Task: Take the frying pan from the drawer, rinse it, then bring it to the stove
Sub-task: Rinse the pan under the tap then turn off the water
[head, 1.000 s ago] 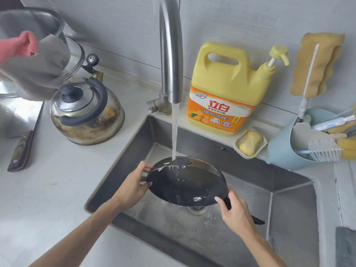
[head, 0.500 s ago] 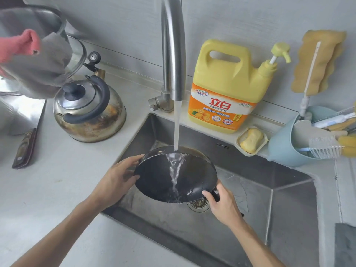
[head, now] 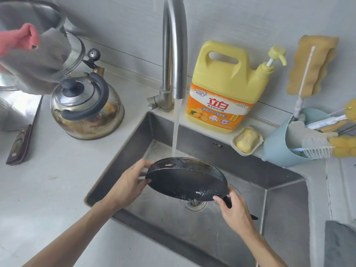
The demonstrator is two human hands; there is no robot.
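Observation:
A black frying pan (head: 185,180) hangs over the steel sink (head: 285,205), tilted so its dark underside faces me. Water from the tall steel faucet (head: 174,47) falls onto the pan's far rim. My left hand (head: 129,184) grips the pan's left rim. My right hand (head: 236,211) holds the black handle at the pan's lower right; most of the handle is hidden under the fingers. The drain (head: 194,204) shows just below the pan. The stove is out of view.
A steel kettle (head: 86,106) stands on the counter left of the sink, with a knife (head: 19,145) further left. Behind the sink are a yellow detergent jug (head: 225,89), a soap dish (head: 247,140) and a blue brush holder (head: 289,145). Cloths (head: 36,60) hang upper left.
The pan has been turned over: half a second ago water ran down its inner face, now its underside faces me. Both hands kept their grip and shifted slightly right.

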